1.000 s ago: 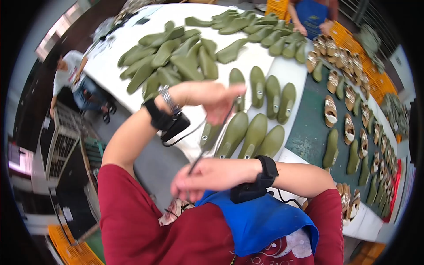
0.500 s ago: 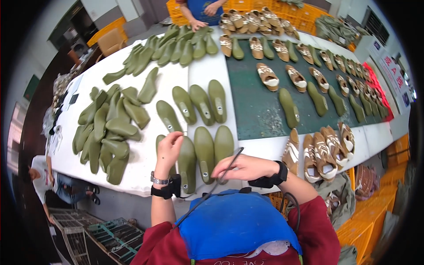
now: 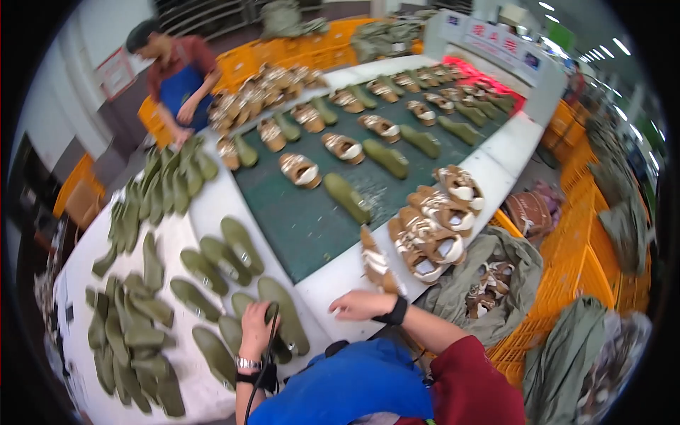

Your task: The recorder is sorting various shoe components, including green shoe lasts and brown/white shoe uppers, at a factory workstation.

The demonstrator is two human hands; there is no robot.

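My left hand (image 3: 258,331) is over the near row of green shoe lasts on the white table, with its fingers curled onto one of the middle lasts. A black cable runs down past its fingers, and a metal watch band is on the wrist. Right of it lies a long green last (image 3: 283,315); left of it is another last (image 3: 212,355). My right hand (image 3: 360,306) hovers over the white table edge, fingers loosely apart and holding nothing. Just beyond it, a brown and white shoe (image 3: 381,263) rests tilted beside a cluster of similar shoes (image 3: 428,234).
A green mat (image 3: 273,195) bears rows of shoes and lasts. A heap of lasts (image 3: 134,340) lies at the left. A co-worker in a blue apron (image 3: 185,88) touches lasts at the far left. Orange crates (image 3: 567,276) and a grey-green cloth sack (image 3: 489,283) stand right.
The view has turned right. My left hand has come down from the left end of the near lasts onto a middle one. My right hand has left the lasts toward the brown shoes.
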